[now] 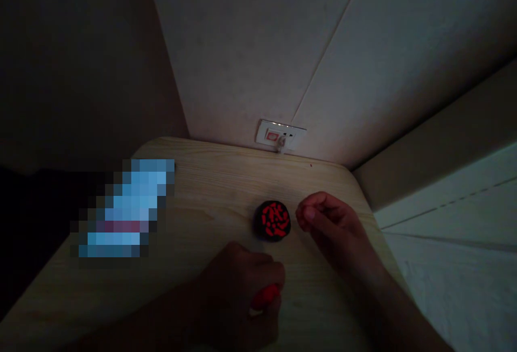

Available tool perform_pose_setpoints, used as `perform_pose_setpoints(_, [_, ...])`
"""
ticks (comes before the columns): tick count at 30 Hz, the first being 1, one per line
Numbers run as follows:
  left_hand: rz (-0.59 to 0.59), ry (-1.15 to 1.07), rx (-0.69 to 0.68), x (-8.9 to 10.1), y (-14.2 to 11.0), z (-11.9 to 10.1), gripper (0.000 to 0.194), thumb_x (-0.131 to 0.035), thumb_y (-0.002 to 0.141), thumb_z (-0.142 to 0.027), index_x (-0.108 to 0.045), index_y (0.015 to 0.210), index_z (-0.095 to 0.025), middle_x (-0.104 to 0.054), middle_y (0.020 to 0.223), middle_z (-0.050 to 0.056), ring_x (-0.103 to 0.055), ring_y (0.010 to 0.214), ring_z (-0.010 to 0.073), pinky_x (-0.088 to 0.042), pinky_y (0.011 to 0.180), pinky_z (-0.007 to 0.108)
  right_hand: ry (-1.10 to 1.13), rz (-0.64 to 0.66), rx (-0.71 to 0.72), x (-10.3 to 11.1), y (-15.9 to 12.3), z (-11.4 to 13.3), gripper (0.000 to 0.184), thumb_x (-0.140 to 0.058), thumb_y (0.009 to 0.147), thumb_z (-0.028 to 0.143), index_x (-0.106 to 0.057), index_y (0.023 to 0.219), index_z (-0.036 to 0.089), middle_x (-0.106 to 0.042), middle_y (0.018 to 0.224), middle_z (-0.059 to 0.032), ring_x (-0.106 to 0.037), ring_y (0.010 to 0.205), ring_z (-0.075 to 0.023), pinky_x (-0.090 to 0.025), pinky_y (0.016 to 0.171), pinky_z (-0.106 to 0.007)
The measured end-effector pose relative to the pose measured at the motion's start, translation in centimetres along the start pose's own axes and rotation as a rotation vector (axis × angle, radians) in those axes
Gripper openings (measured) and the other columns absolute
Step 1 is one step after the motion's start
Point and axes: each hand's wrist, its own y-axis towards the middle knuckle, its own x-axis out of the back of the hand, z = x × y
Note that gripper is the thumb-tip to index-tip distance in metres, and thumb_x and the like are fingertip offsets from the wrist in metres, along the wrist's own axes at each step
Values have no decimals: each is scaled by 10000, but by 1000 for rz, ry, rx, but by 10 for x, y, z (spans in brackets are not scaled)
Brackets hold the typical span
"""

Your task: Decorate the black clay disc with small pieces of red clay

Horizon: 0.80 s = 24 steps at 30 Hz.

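The tabletop [218, 180] looks matt, grained wood, the socket plate [299, 136] glossy plastic

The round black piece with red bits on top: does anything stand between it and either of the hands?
Nothing visible does. The right hand is beside the round black piece, a strip of wooden tabletop between them. The left hand, closed around a red lump, is nearer the viewer, again with only tabletop between.
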Motion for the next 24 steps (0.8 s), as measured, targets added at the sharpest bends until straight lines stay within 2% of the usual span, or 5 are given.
perform_pose_setpoints(8, [-8,-26,-28,1,0,0,96,-539,704,-133,-487,721,-212,-587,591,-46,-538,473,102,-336,473,264,-221,-79,39,8,2,0,196,-892,749,315,-827,927,266,-782,884,-33,-665,786,-154,-539,702,-265])
perform_pose_setpoints(12, [-9,-13,-13,1,1,-1,85,-541,695,-137,-498,712,-209,-585,589,-44,-536,467,102,-339,471,264,-310,-84,80,7,1,13,167,-922,693,300,-809,802,242,-750,739,-20,-642,673,-139,-522,613,-245])
perform_pose_setpoints(15, [-17,-10,-25,1,1,-1,85,-538,689,-136,-525,733,-208,-605,605,-40,-556,487,107,-351,477,262,-346,-79,79,6,3,25,214,-943,646,302,-756,688,207,-680,609,-1,-548,533,-105,-437,483,-217])
perform_pose_setpoints(19, [-41,-16,-30,-1,0,0,91,-554,684,-136,-518,724,-210,-596,600,-41,-530,476,105,-350,471,261,-431,-21,78,4,15,37,227,-890,732,361,-748,682,191,-636,536,3,-512,482,-97,-404,448,-220])
perform_pose_setpoints(24, [-25,-43,-39,-1,0,1,101,-562,707,-138,-492,716,-211,-590,599,-36,-524,482,108,-352,476,256,-457,102,187,-13,37,50,140,-808,831,334,-823,900,213,-779,789,-44,-654,652,-145,-534,591,-271])
